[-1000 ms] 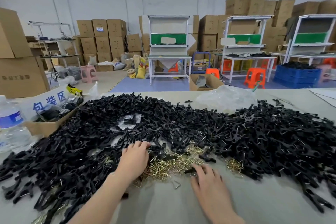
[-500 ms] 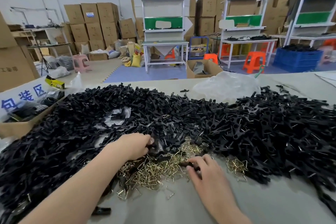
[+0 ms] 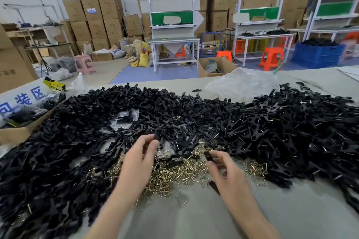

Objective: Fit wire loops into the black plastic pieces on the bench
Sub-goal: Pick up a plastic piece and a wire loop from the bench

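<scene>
Left hand (image 3: pixel 139 159), right hand (image 3: pixel 227 172): matte black plastic piece (image 3: pixel 207 155) in each pinch, above brassy wire loops (image 3: pixel 174 172)

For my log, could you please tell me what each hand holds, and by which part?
The left hand pinches a black plastic piece by its near end; the right hand pinches a second black piece just below its tip.
</scene>
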Demonstrator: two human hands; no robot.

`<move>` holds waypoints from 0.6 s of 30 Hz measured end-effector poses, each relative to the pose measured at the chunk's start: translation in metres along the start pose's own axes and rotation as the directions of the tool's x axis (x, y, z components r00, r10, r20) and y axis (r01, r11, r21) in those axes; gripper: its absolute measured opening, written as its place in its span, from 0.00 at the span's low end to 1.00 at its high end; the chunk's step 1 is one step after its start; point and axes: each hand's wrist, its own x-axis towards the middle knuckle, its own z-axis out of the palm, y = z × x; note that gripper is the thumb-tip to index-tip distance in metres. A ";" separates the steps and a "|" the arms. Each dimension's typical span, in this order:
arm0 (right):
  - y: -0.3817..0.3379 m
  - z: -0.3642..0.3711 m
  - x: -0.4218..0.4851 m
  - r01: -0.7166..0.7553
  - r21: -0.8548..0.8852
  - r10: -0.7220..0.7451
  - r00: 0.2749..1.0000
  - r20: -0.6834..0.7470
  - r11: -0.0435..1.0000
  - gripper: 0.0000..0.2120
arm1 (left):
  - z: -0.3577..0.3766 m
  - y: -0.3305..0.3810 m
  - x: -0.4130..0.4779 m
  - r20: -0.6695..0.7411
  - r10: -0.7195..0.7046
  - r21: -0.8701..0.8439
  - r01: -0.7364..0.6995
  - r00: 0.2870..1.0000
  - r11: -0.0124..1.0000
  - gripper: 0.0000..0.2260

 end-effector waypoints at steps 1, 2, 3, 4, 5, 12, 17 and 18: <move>0.000 0.000 0.001 0.002 0.023 -0.002 1.000 0.009 1.000 0.09 | 0.010 0.003 -0.008 0.001 0.002 -0.068 -0.002 1.000 0.998 0.07; -0.001 0.000 0.002 0.001 0.044 -0.002 1.000 0.015 0.999 0.10 | 0.021 0.005 -0.015 0.006 0.001 -0.115 0.000 1.000 0.993 0.09; -0.001 0.000 0.003 -0.004 0.069 0.002 1.000 0.019 0.998 0.09 | 0.030 0.007 -0.021 0.013 -0.005 -0.147 0.007 1.000 0.989 0.10; -0.002 0.000 0.004 -0.012 0.097 0.010 1.000 0.025 0.995 0.09 | 0.038 0.009 -0.025 0.024 -0.010 -0.169 0.014 1.000 0.985 0.11; -0.003 0.000 0.006 -0.026 0.136 0.022 0.999 0.031 0.990 0.09 | 0.044 0.009 -0.028 0.039 -0.007 -0.178 0.014 0.999 0.984 0.12; -0.025 0.010 0.038 -0.316 0.786 0.162 0.948 0.272 0.531 0.15 | 0.043 0.008 -0.029 0.013 -0.011 -0.236 0.014 1.000 0.972 0.10; -0.024 0.020 0.047 -0.524 0.825 0.215 0.849 0.483 0.214 0.13 | 0.046 0.012 -0.031 0.031 0.011 -0.251 -0.003 0.999 0.968 0.09; -0.023 0.021 0.046 -0.534 0.821 0.212 0.842 0.496 0.200 0.12 | 0.047 0.011 -0.031 0.043 0.003 -0.246 0.007 0.999 0.969 0.10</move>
